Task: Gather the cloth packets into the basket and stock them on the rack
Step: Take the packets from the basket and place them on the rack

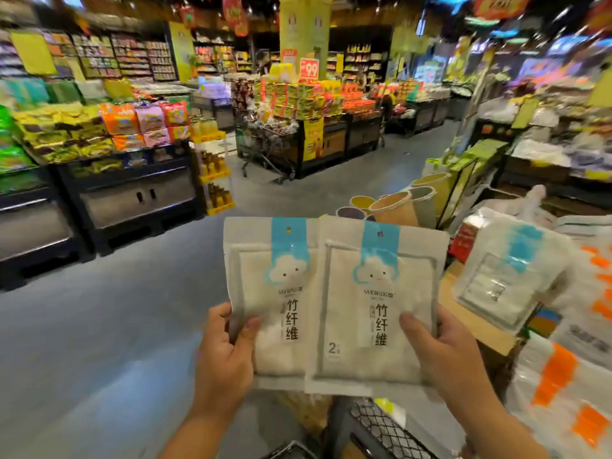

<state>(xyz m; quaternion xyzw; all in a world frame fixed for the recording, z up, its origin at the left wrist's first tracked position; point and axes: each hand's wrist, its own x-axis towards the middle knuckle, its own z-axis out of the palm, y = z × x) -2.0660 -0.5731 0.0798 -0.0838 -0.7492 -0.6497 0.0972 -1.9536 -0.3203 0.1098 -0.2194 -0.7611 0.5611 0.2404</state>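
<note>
Left hand (225, 356) is pinching the left packet (275, 293) near its bottom edge, thumb on the front and fingers curled behind. Right hand (440, 349) grips the right packet (374, 309) the same way, low on its right side. Both packets are held up over the aisle side by side, with the right one overlapping the left a bit.

Basket (381, 429) sits right below them, black wire mesh with a dark rim. Honestly I can't make out any packets in it from here, just something pale and yellowish.

So my guess is it's early in the gathering: two in hand, not dropped in, and no rack stocking begun. Can't tell which rack is meant either. A spare packet (506, 276) lies on the pile to the right, pretty blurry.

The packets are flat rectangular pouches in glossy plastic, off-white with a blue strip, a cloud face and a hang hole up top. The folded cloth inside looks soft and puffy. I'd bet they flex and slide easily.
</note>
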